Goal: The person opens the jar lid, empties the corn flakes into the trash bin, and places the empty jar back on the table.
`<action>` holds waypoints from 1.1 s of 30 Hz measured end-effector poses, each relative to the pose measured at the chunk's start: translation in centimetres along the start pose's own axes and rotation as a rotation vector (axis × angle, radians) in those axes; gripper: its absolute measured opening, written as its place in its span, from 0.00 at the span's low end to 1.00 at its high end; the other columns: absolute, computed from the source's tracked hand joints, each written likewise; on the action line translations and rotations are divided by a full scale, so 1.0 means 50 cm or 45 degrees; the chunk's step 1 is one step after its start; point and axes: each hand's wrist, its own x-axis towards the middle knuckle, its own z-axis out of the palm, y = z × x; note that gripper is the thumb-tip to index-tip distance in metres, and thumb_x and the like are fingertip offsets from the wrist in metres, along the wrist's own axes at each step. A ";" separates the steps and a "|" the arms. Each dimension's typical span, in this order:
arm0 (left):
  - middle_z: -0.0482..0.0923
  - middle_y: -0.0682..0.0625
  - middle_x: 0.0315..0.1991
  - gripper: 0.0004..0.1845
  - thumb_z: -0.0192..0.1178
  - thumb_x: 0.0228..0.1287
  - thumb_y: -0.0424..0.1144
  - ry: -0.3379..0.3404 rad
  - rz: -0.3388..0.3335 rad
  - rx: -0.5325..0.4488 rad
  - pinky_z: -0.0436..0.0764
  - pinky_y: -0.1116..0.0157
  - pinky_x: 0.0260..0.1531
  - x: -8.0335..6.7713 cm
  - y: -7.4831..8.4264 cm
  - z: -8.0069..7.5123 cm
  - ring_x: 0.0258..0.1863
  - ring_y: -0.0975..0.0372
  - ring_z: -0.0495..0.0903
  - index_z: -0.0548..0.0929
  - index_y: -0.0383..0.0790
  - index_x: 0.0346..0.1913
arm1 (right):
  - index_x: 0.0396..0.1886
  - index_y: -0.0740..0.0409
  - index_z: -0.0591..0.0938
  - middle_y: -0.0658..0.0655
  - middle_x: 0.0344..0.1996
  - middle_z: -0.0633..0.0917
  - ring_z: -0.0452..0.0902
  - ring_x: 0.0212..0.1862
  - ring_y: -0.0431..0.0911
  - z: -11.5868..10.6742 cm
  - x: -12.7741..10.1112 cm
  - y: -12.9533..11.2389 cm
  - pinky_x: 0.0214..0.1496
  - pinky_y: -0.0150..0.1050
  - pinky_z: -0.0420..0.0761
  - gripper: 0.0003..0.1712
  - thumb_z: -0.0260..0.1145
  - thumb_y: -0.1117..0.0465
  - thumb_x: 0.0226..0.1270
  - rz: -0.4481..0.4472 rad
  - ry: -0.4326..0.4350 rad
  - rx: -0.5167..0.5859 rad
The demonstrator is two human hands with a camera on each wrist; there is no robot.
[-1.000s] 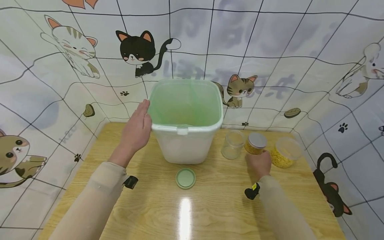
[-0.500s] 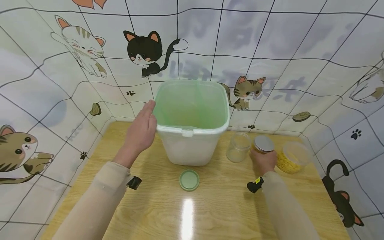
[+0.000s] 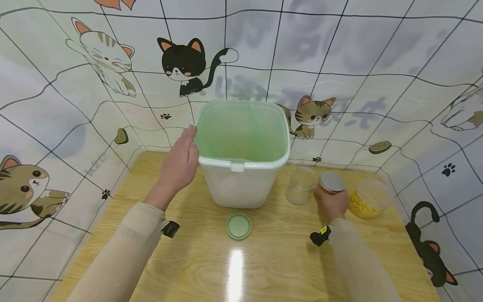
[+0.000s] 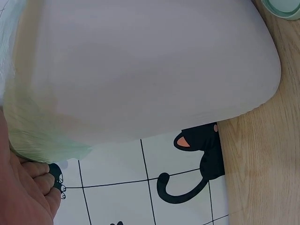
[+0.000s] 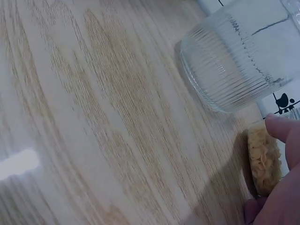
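Staged tabletop booth, home-kitchen style, not real room. Light wooden table (image 3: 264, 260) boxed in on left, far and right by cartoon-cat printed backdrop (image 3: 339, 63): grid lines like tiles, paw prints, creases showing it is sheet, not wall. Household storage items on table: large white plastic bin (image 3: 241, 184) with green liner at far centre, green lid (image 3: 238, 226) near it, glass jars (image 3: 300, 185) and yellow dry food in tub (image 3: 367, 199) at right. Overhead lamp glare on tabletop.
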 end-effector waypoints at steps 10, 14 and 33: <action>0.47 0.52 0.79 0.31 0.26 0.76 0.46 -0.014 -0.016 -0.009 0.50 0.57 0.79 -0.001 0.000 0.002 0.79 0.57 0.46 0.53 0.41 0.77 | 0.71 0.70 0.58 0.72 0.65 0.68 0.64 0.67 0.65 -0.012 -0.038 0.003 0.71 0.59 0.65 0.53 0.72 0.45 0.57 -0.017 -0.019 0.007; 0.47 0.51 0.79 0.31 0.26 0.75 0.46 -0.016 -0.007 -0.012 0.49 0.57 0.79 -0.001 -0.001 0.002 0.79 0.56 0.46 0.52 0.40 0.77 | 0.75 0.66 0.42 0.73 0.71 0.57 0.57 0.71 0.67 -0.026 -0.048 0.013 0.74 0.60 0.60 0.62 0.70 0.43 0.59 0.061 -0.094 0.056; 0.47 0.48 0.79 0.31 0.26 0.75 0.46 -0.031 0.028 0.014 0.48 0.56 0.79 0.002 0.001 -0.007 0.79 0.54 0.46 0.53 0.38 0.77 | 0.77 0.60 0.51 0.67 0.71 0.64 0.59 0.72 0.62 -0.120 -0.082 0.012 0.71 0.60 0.65 0.57 0.70 0.40 0.58 -0.254 -0.287 0.027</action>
